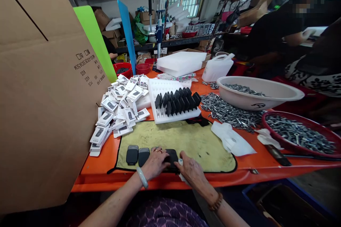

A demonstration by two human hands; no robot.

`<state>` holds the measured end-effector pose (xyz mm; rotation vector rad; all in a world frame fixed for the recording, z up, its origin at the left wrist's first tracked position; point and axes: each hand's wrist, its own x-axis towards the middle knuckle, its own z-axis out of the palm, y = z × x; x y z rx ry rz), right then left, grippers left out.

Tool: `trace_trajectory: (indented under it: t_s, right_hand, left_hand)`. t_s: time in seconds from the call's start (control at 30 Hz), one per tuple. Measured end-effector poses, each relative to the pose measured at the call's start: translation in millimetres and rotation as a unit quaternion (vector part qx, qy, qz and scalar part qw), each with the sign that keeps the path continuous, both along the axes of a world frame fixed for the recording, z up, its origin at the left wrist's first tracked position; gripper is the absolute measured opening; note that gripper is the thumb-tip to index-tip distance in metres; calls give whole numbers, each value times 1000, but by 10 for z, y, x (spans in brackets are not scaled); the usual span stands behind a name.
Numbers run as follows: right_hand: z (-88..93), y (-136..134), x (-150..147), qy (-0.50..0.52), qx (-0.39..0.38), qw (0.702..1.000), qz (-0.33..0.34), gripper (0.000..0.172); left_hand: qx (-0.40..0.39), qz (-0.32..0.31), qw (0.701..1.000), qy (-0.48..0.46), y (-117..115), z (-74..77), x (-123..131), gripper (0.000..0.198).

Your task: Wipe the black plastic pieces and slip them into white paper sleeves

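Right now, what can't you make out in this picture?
Head view: part of the black piece, hidden by the left hand.
Head view: full shape of the white scrap, partly under the right hand.
Head view: fine print on the white boxes, too small.
Head view: rest of the cardboard box, cut off by the left edge.

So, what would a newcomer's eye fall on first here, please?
Probably the heap of white boxes, left of centre beside a brown carton. Then the black pieces standing in white foam mid-table, and, nearer, the left hand and right hand at dark cases on a yellow mat.
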<state>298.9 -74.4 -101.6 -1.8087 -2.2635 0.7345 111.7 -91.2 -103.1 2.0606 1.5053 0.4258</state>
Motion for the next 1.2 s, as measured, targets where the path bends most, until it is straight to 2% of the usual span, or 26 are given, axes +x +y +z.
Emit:
trace_trajectory:
  t_s: [0.07, 0.13, 0.2, 0.27, 0.37, 0.47, 0.57, 0.67, 0.8, 0.93, 1.0, 1.07, 1.13, 1.2]
  right_hand:
    - [108, 47, 12, -25, 5, 1000, 3, 15]
    - [165, 97, 22, -7, 5, 1000, 17, 19]
    - [135, 117, 28, 25, -4, 999, 37, 23]
    - [33, 105, 43, 57, -13, 997, 52, 27]
    - [-115, 102, 90, 82, -28, 995, 43, 30]
    - [-91, 242, 78, 86, -20, 996, 22, 37]
    - [78, 570, -113, 103, 78, 991, 36, 48]
    - [200, 980, -434, 100, 172, 975, 97, 56]
    - [175, 1361, -757, 7, 158, 978, 134, 61]
    - [138, 1455, -847, -50, 141, 982, 118, 59]
    - [140, 1456, -856, -49, 138, 983, 113, 58]
    - [136, 1468, -855, -41, 137, 983, 116, 58]
    - [131, 1500, -838, -32, 134, 983, 119, 58]
    - [153, 1542, -794, -6, 122, 985, 121, 58]
  left_hand:
    - [1, 55, 998, -37, 282, 117, -99, 31]
    - [39, 136, 987, -79, 694, 314, -217, 41]
    - [87, 185, 973, -103, 1163, 517, -331, 56]
    - [107, 204, 969, -93, 1605, 657, -416, 77]
    - [88, 188, 977, -58, 2083, 705, -479, 94]
    - [82, 158, 983, -33, 2312, 651, -508, 81]
    - [77, 147, 986, -21, 2392, 624, -547, 64]
    - [73, 130, 989, -8, 2421, 644, -580, 61]
    - [75, 109, 991, 12, 2397, 661, -573, 60]
    - [83, 83, 993, 21, 2293, 682, -524, 58]
    - [98, 78, 992, 13, 2229, 758, -504, 60]
    - [137, 89, 986, -39, 2149, 898, -502, 64]
    - [166, 114, 969, -144, 2027, 1070, -521, 68]
    - [132, 145, 937, -290, 1840, 1216, -550, 68]
